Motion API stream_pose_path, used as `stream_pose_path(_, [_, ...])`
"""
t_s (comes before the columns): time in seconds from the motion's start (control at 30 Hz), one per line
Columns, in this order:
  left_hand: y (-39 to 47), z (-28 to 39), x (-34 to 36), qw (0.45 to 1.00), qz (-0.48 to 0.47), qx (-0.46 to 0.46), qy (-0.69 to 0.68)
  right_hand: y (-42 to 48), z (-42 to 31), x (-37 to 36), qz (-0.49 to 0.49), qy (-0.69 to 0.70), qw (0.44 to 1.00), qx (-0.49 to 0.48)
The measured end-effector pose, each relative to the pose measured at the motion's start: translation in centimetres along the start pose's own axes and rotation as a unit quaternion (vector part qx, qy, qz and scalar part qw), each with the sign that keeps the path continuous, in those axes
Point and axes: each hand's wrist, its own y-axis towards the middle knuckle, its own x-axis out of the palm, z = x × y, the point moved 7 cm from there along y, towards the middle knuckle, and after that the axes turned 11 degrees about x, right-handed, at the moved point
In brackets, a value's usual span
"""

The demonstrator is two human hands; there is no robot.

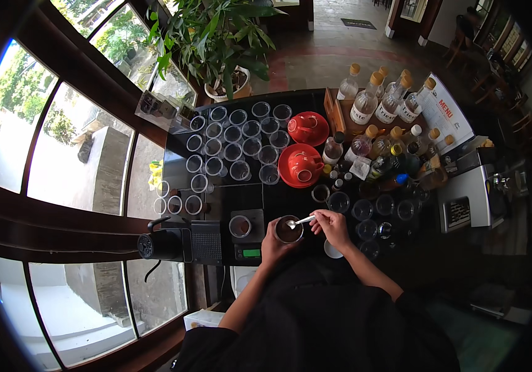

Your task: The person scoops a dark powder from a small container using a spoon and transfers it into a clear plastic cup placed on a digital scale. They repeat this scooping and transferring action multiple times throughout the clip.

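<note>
My left hand (274, 246) is wrapped around a clear cup (289, 239) with brown contents, which look like powder or grounds. A metal spoon (302, 220) is pinched in my right hand (332, 228), its bowl over the mouth of that cup. Left of my left hand, another clear cup (240, 226) with a little brown matter at its bottom stands on a digital scale (256, 216) with a lit green display. Below my right hand sits a white round vessel (333, 249), partly hidden by the wrist.
Rows of clear plastic cups (232, 134) cover the back left of the black counter. Red cups on saucers (286, 173) stand beside corked bottles (362, 111). More clear cups (362, 209) lie to the right, near a silver machine (465, 200). A black gooseneck kettle (163, 244) is at left.
</note>
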Motion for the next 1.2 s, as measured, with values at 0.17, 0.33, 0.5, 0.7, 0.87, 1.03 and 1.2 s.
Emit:
stream_pose_path(0.17, [-0.1,-0.4,0.2,1.0,0.001,0.004,0.007,-0.3,0.0,0.0,-0.009,0.031,0.999,0.013])
stream_pose_path(0.33, [0.0,0.0,0.1,1.0,0.004,-0.002,-0.007,-0.5,-1.1,0.6,-0.008,0.005,1.0,0.003])
stream_pose_path(0.5, [0.0,-0.1,0.1,1.0,0.003,0.022,0.001,-0.5,-1.4,0.6,-0.013,0.007,1.0,0.0])
stream_pose_path(0.7, [-0.1,-0.1,0.0,1.0,-0.003,0.015,-0.005,-0.5,-1.2,0.6,-0.006,0.007,1.0,-0.003])
stream_pose_path(0.87, [-0.3,-0.1,-0.1,1.0,-0.012,0.0,0.0,-0.6,-1.0,0.5,-0.009,0.017,1.0,0.007])
stream_pose_path(1.03, [-0.1,0.6,-0.5,1.0,-0.016,-0.007,-0.016,-0.5,-0.8,0.5,-0.014,0.027,0.999,0.012])
stream_pose_path(1.2, [0.0,1.1,-0.8,1.0,-0.025,-0.015,-0.008,-0.5,-0.9,0.6,-0.018,0.058,0.998,0.03])
